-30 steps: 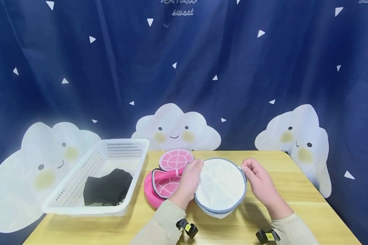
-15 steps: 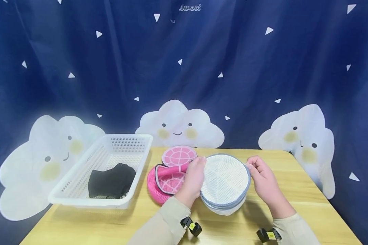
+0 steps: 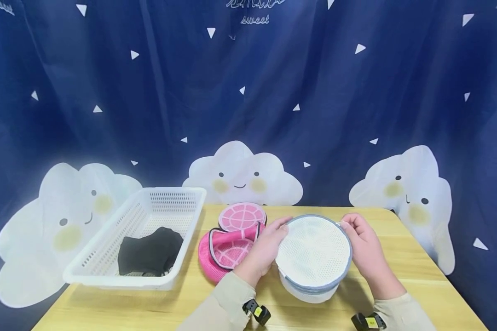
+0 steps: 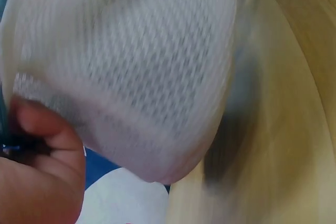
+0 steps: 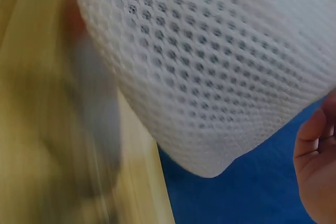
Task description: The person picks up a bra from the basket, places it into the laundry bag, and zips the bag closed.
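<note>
We've got the white mesh laundry bag up front, btwn both hands, apparently lifted a bit off the wood-grain surface, w/ its shadow falling to the R. Its round top faces up, tilted toward us; blue-grey trim rings it. Top's a circle, so no real long axis there; the soft body hangs below, narrowing toward the bottom.

Key relation: bag lies directly R of our L hand & directly L of our R hand, both in contact, so neither is clearly nearer. L hand grips the upper-L edge, thumb & fingers curled on it. R hand pinches the upper-R edge, at what looks like a small pale tab; too small to be sure. Can't tell if the zip is fully done up.

Just L of our L hand, partly behind it: pink mesh laundry bag, mouth open, its round pink lid folded back on the far side. Further L, well apart from the white one, the white plastic basket w/ a crumpled black cloth inside. Back of it all, navy curtain w/ smiling cloud prints.
</note>
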Demonstrator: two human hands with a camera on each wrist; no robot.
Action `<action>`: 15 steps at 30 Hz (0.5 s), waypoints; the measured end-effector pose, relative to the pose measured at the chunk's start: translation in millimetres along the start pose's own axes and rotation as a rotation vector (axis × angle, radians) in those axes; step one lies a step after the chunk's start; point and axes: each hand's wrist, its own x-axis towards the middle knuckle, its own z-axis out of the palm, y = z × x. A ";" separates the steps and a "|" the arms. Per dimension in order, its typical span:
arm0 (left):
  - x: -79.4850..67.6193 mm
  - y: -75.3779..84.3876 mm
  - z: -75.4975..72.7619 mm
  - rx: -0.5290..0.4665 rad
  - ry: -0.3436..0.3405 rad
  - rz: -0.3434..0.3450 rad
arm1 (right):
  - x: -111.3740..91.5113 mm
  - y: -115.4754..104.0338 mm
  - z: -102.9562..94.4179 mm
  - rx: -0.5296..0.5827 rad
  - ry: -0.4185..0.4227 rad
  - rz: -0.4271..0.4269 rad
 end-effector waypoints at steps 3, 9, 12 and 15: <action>-3.5 2.4 2.3 0.105 -0.043 0.003 | 0.8 0.2 -2.2 0.050 -0.030 0.033; -7.3 6.5 2.6 0.242 -0.122 0.019 | 1.9 0.6 -4.9 0.127 -0.073 0.085; -8.7 6.6 1.3 0.237 -0.160 0.005 | 1.5 2.0 -5.5 0.157 -0.081 0.094; -11.2 6.9 0.2 0.231 -0.199 -0.011 | 0.6 3.5 -5.8 0.177 -0.085 0.102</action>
